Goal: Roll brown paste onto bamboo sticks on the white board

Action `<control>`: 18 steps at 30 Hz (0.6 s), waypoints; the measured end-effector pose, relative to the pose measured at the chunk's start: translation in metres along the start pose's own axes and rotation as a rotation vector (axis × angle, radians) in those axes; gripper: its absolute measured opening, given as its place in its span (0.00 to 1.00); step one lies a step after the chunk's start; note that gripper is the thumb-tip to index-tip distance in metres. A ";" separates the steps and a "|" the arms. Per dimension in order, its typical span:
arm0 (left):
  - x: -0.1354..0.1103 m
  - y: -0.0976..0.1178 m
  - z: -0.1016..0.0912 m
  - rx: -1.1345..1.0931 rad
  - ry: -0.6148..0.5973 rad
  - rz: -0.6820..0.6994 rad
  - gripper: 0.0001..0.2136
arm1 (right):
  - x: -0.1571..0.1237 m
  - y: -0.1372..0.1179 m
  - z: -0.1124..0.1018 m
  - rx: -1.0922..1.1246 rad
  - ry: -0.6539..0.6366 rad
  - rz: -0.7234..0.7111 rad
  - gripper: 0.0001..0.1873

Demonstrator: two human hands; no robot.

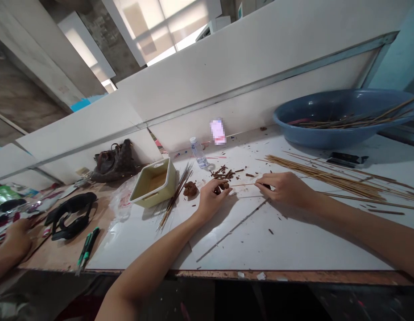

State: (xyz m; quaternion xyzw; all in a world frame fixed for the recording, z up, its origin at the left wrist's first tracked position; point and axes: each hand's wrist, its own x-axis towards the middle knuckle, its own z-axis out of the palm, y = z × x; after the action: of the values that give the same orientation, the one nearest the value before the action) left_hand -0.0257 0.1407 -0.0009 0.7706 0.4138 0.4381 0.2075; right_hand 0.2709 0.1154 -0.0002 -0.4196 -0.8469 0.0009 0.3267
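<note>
My left hand (212, 196) is closed around a small lump of brown, clay-like material (223, 186). My right hand (282, 187) pinches a thin stick (243, 184), which runs level across the gap between both hands and meets the lump at its left end. Just beyond my hands lies a scatter of short dark brown pieces (229, 173). A larger brown lump (190, 189) rests left of my left hand. To the right of my right hand, a bundle of thin sticks (327, 178) lies on the white tabletop (247, 240).
A yellow-green bin (153, 196) and dark thin sticks (175, 196) are at left, a clear bottle (199, 156) behind. A blue basin (314, 136) holding sticks stands back right. Green-black cutters (88, 247), black headgear (71, 214) and another person's hand (14, 240) are far left.
</note>
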 end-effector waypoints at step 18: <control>0.001 -0.009 -0.002 -0.025 -0.106 0.110 0.14 | 0.000 0.007 -0.007 0.061 -0.046 -0.016 0.19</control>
State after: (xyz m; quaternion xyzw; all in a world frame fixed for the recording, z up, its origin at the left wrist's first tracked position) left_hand -0.0314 0.1464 -0.0054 0.8114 0.3539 0.4127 0.2145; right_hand 0.2802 0.1181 0.0030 -0.4023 -0.8572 0.0338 0.3197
